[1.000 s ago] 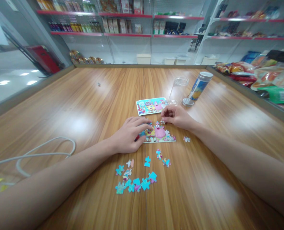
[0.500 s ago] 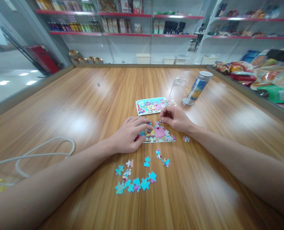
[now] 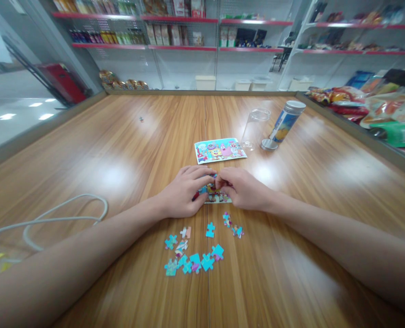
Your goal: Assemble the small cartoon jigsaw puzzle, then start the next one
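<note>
Between my hands lies a partly joined cartoon jigsaw puzzle point(image 3: 218, 198), much of it covered by them. My left hand point(image 3: 187, 191) rests on its left side, fingers stretched out and apart. Over the middle of the puzzle, my right hand point(image 3: 245, 187) has thumb and forefinger pinched together; whatever is between them is hidden. Just beyond, a picture card point(image 3: 221, 151) shows the same cartoon characters. Loose puzzle pieces lie nearer to me, among them a blue piece point(image 3: 210, 229), a mixed-colour piece point(image 3: 237, 231) and several blue ones point(image 3: 207, 261) in a row.
Behind the card stand a clear plastic jar point(image 3: 255, 125), a metal lid point(image 3: 269, 144) and a blue can point(image 3: 287, 120). A white cable point(image 3: 66, 221) loops at the left of the wooden table point(image 3: 148, 155). Snack packets point(image 3: 383, 107) are heaped beyond the right edge.
My right hand has moved left and slightly nearer, from the puzzle's upper right to its middle. The card's right end now shows, and a loose piece at the right is covered. My left hand stays put.
</note>
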`<state>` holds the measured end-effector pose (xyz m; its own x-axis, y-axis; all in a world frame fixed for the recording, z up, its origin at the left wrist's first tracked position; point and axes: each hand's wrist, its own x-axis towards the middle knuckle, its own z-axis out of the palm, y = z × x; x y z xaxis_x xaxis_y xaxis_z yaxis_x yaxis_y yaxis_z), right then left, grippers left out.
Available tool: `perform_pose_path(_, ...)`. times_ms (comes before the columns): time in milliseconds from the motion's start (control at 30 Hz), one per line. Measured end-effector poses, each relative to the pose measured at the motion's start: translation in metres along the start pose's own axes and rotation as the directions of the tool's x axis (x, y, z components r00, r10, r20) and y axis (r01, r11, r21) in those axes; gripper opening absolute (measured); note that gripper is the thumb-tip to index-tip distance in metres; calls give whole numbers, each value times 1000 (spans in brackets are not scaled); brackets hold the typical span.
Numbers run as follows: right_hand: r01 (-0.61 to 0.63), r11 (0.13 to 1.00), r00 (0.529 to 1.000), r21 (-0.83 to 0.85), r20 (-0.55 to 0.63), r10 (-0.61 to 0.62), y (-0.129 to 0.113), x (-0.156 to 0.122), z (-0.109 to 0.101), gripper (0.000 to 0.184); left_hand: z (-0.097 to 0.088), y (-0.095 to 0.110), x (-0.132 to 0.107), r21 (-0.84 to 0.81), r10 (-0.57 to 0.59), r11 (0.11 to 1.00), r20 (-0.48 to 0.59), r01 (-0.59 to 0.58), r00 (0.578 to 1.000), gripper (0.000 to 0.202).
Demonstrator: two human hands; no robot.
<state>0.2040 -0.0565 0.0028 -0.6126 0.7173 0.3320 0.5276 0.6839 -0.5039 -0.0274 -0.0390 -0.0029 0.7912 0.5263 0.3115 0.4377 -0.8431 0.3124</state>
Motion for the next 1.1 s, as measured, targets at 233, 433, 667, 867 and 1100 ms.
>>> perform_pose_path(233,336,924,934,-182,-58,-352,-28,-6,2,17,0,0,0,3,3,1000,10,-3,1000,41)
perform_pose_path(433,502,855,860,-132,182,-477,-55,-12,16,28,0,-1,0,-29,-1,1000,20,2,1000,37)
perform_pose_path(667,503,863,847,-50,228,-480,-55,-12,17,28,-2,0,1,-44,-13,999,26,14,1000,37)
perform_pose_path(867,493,868,862,-61,167,-478,-50,-11,19,24,-2,0,1,-51,-10,999,24,11,1000,40)
perform_pose_path(1100,489,872,865,-38,156,-478,-49,-12,20,25,-2,0,1,-48,-9,999,26,11,1000,39)
